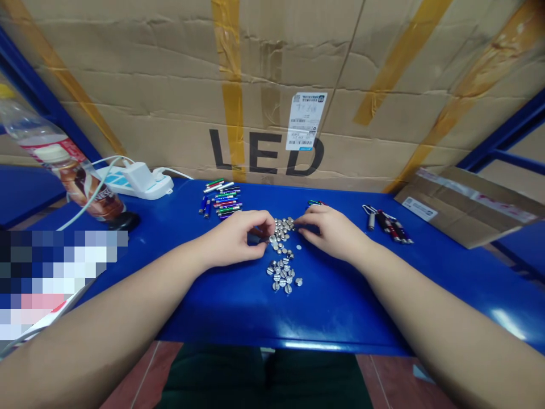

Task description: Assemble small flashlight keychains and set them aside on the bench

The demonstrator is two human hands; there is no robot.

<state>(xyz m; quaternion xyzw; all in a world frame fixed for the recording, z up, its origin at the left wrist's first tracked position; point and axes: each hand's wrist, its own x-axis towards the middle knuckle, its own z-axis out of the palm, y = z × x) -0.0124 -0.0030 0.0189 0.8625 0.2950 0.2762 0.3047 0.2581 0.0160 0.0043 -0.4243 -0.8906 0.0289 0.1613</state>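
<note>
Small round silver metal caps (284, 228) lie in a loose heap between my two hands. Nearer to me is a second cluster of slotted metal caps (283, 274). My left hand (242, 237) reaches in from the left, its thumb and forefinger closed around one small round metal cap (272, 239) at the heap's edge. On the right side, my right hand (327, 230) has its fingers bent and apart, the fingertips at the heap's right edge. Nothing shows in its grasp. A small pale disc (298, 247) lies just below it.
Coloured metal tubes (225, 201) are piled behind my left hand. Several tubes with cord loops (389, 226) lie at right. A power strip (157, 186), a coffee bottle (85, 184) and a small carton (464, 204) flank the blue table (204, 315). A large cardboard box (170, 102) stands behind.
</note>
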